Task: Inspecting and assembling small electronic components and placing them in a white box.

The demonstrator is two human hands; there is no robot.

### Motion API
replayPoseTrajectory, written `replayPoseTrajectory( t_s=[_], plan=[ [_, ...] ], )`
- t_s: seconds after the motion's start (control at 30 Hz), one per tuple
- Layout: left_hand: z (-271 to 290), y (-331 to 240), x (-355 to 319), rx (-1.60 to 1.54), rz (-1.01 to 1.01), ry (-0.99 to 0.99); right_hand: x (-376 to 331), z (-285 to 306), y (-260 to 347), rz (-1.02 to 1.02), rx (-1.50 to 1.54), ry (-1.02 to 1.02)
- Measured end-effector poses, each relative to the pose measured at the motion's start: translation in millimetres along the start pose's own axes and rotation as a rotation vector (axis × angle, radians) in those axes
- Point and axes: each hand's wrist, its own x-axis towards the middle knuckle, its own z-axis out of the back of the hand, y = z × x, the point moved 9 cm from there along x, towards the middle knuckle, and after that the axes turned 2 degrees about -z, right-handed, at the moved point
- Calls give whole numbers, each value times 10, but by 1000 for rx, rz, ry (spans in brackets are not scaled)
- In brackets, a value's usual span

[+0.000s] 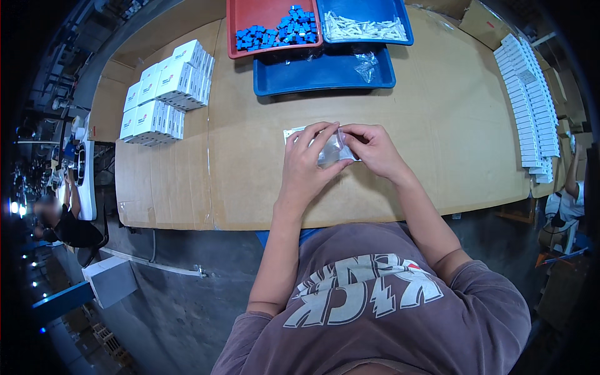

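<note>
head view: both hands meet over the middle of the cardboard-covered table [437, 156], a bit in from its near edge. left hand [306, 165] and right hand [375, 150] both pinch a small clear plastic bag [331, 152] between fingers and thumbs, so neither hand is free or spread; the bag is just above the table top, w/ a white flat piece [290, 133] peeking out under the left fingers. can't tell if the bag has anything in it yet, too small and glossy.

at the far edge: red tray [275, 12] w/ a heap of small blue parts [281, 28], blue tray [369, 9] beside it holding white parts [365, 28], and a lower blue tray [312, 75] in front w/ a crumpled clear bag [365, 62]. far left corner: stack of white boxes [165, 90], closed and squared up. right edge: long row of flat white boxes [531, 100], packed tight.

progress, as a guess: the box stack looks like finished output, so a fair batch is done; the trays hold plenty of parts, so lots left. this bag is mid-handling, not yet set down or boxed.
</note>
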Motion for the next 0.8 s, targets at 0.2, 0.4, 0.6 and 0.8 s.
replayPoseTrajectory(
  t_s=[0.2, 0.4, 0.6, 0.8],
  plan=[
    [-19, 42, -25, -51, 29, -18, 45, 13, 19, 35, -14, 27],
    [-79, 253, -113, -199, 173, -24, -32, 106, 360, 146, -201, -74],
    [-520, 530, -329, -833, 585, 176, -45, 2, 354, 275, -210, 220],
    [-743, 521, -474, -1340, 824, 117, -46, -108, 102, 31, 50, 307]
  ],
)
